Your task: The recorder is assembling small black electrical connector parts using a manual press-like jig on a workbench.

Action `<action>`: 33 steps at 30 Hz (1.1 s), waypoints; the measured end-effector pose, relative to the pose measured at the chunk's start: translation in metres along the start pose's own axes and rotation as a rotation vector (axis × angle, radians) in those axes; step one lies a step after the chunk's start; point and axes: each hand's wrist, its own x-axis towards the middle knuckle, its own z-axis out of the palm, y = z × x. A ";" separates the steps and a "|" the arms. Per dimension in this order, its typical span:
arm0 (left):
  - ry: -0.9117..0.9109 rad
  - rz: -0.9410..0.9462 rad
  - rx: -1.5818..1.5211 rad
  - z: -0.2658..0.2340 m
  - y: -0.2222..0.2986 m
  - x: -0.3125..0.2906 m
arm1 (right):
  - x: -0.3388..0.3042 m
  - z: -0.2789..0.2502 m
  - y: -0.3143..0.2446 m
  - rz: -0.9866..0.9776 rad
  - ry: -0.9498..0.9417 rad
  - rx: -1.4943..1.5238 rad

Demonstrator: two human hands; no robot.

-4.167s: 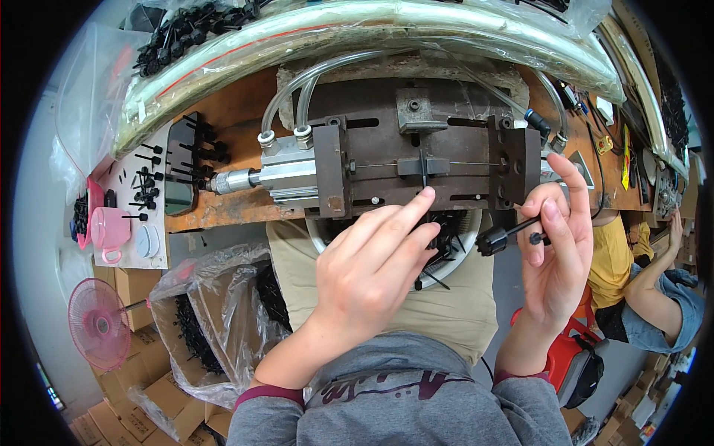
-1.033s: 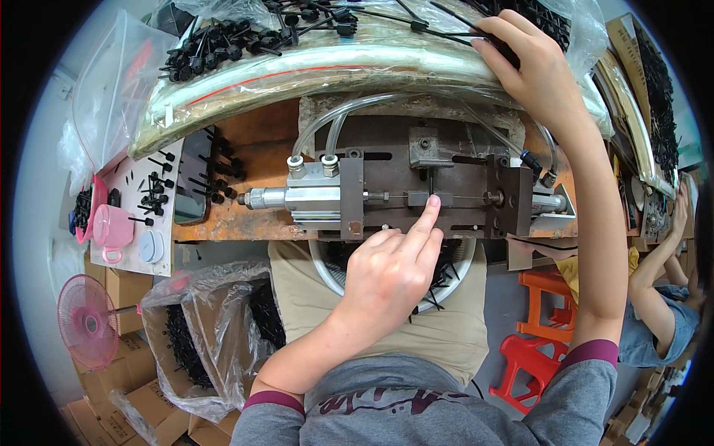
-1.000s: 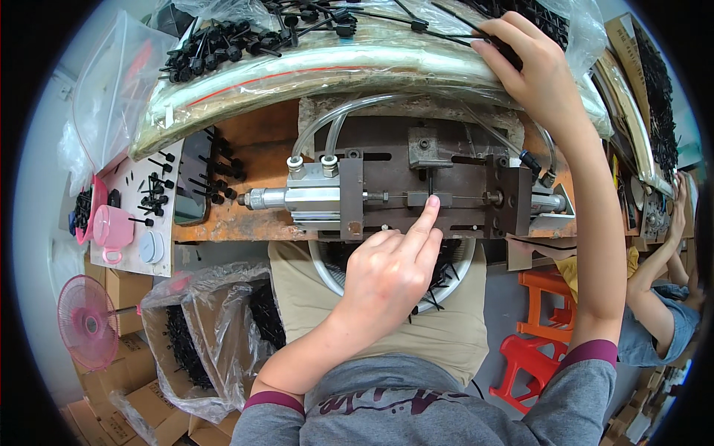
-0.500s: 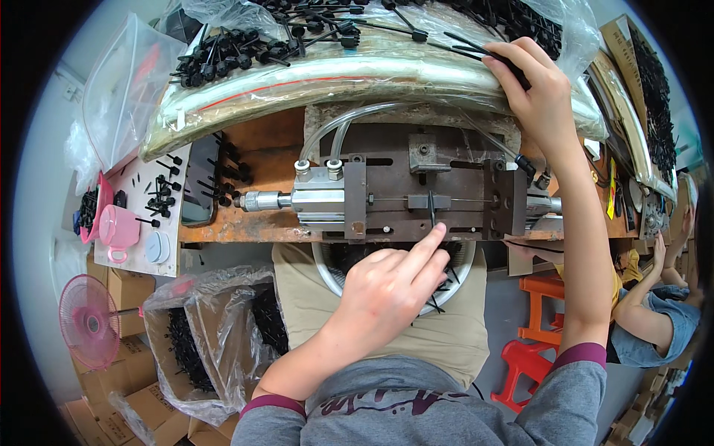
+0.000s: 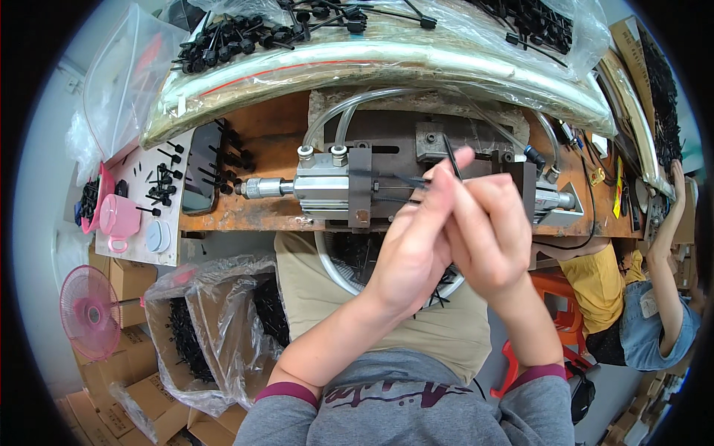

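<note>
My left hand (image 5: 418, 249) and my right hand (image 5: 491, 234) meet in front of the metal fixture, their fingers closed together. A thin black rod (image 5: 451, 154) stands up from between the fingertips. More thin black rods (image 5: 401, 181), smeared by motion, stick out to the left of my fingers. Which hand grips which rod is partly hidden. Behind the hands, the fixture (image 5: 359, 186) has a silver cylinder (image 5: 320, 192) at its left; the hands cover its middle. Under it, a white-rimmed tub (image 5: 325, 267) in my lap holds black pieces.
Black knobbed rods (image 5: 230, 46) lie piled on the plastic-covered padded ledge (image 5: 297, 78). Clear hoses (image 5: 357, 100) arch over the fixture. At left are a pink cup (image 5: 119, 217), a pink fan (image 5: 91, 312) and a plastic-lined box (image 5: 223, 334). A co-worker's arm (image 5: 663, 245) shows at right.
My right hand has come down from the ledge with black rods to meet my left hand. My left hand has risen slightly. The rod seen in the fixture's middle is no longer visible there.
</note>
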 end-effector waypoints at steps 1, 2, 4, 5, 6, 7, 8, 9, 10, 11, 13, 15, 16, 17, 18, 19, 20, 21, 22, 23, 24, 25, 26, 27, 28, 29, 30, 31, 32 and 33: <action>-0.007 -0.015 0.006 -0.005 -0.002 0.001 | -0.010 -0.003 -0.006 0.045 -0.049 -0.023; 0.023 -0.034 0.023 -0.007 -0.003 0.000 | -0.012 -0.007 -0.016 0.112 -0.106 -0.040; 0.035 -0.019 0.000 -0.018 -0.007 -0.005 | -0.008 -0.014 -0.031 0.268 -0.190 0.090; 0.063 -0.024 0.022 -0.019 -0.006 -0.008 | -0.007 -0.019 -0.034 0.310 -0.213 0.167; 0.091 -0.030 0.044 -0.018 -0.004 -0.011 | -0.006 -0.025 -0.036 0.351 -0.236 0.244; 0.120 -0.035 0.066 -0.018 -0.002 -0.014 | -0.007 -0.030 -0.036 0.348 -0.256 0.281; 0.115 -0.054 0.107 -0.017 0.000 -0.016 | -0.007 -0.036 -0.035 0.346 -0.276 0.308; 0.110 -0.073 0.149 -0.016 0.003 -0.018 | -0.010 -0.043 -0.032 0.299 -0.293 0.296; 0.105 -0.092 0.191 -0.015 0.004 -0.019 | -0.013 -0.049 -0.030 0.252 -0.311 0.284; 0.103 -0.094 0.188 -0.014 0.004 -0.020 | -0.018 -0.052 -0.030 0.231 -0.293 0.257; 0.060 -0.101 0.246 -0.024 0.000 -0.021 | -0.021 -0.057 -0.032 0.262 -0.359 0.332; 0.086 -0.100 0.282 -0.023 -0.003 -0.021 | -0.014 -0.062 -0.038 0.314 -0.444 0.406; 0.099 -0.112 0.308 -0.023 -0.004 -0.022 | -0.013 -0.061 -0.041 0.313 -0.439 0.415; 0.112 -0.123 0.336 -0.023 -0.005 -0.023 | -0.015 -0.060 -0.040 0.279 -0.430 0.391; 0.125 -0.134 0.365 -0.023 -0.005 -0.024 | -0.019 -0.058 -0.039 0.245 -0.422 0.367; 0.104 -0.126 0.358 -0.027 -0.008 -0.025 | -0.022 -0.057 -0.039 0.242 -0.408 0.377; 0.109 -0.111 0.382 -0.026 -0.009 -0.026 | -0.024 -0.055 -0.039 0.239 -0.393 0.385; 0.114 -0.097 0.406 -0.025 -0.010 -0.027 | -0.025 -0.054 -0.039 0.237 -0.377 0.394; 0.118 -0.082 0.430 -0.024 -0.011 -0.028 | -0.026 -0.053 -0.040 0.245 -0.366 0.383; 0.125 -0.065 0.466 -0.025 -0.015 -0.028 | -0.027 -0.053 -0.042 0.254 -0.356 0.372; 0.136 -0.053 0.484 -0.024 -0.015 -0.028 | -0.027 -0.052 -0.043 0.263 -0.345 0.362; 0.147 -0.043 0.502 -0.024 -0.015 -0.029 | -0.028 -0.051 -0.043 0.285 -0.341 0.376; 0.155 -0.033 0.519 -0.023 -0.016 -0.029 | -0.030 -0.050 -0.044 0.307 -0.336 0.387; 0.138 -0.042 0.460 -0.024 -0.016 -0.029 | -0.032 -0.049 -0.045 0.329 -0.332 0.399; 0.120 -0.051 0.400 -0.027 -0.014 -0.029 | -0.034 -0.047 -0.046 0.353 -0.297 0.425; 0.104 -0.060 0.340 -0.029 -0.014 -0.030 | -0.036 -0.044 -0.046 0.376 -0.262 0.452; 0.126 -0.073 0.338 -0.029 -0.014 -0.029 | -0.038 -0.043 -0.047 0.399 -0.227 0.479; 0.149 -0.086 0.337 -0.028 -0.014 -0.029 | -0.039 -0.043 -0.047 0.406 -0.216 0.468; 0.172 -0.097 0.337 -0.028 -0.014 -0.028 | -0.040 -0.044 -0.047 0.411 -0.205 0.459; 0.208 -0.111 0.328 -0.027 -0.013 -0.028 | -0.041 -0.044 -0.047 0.416 -0.193 0.450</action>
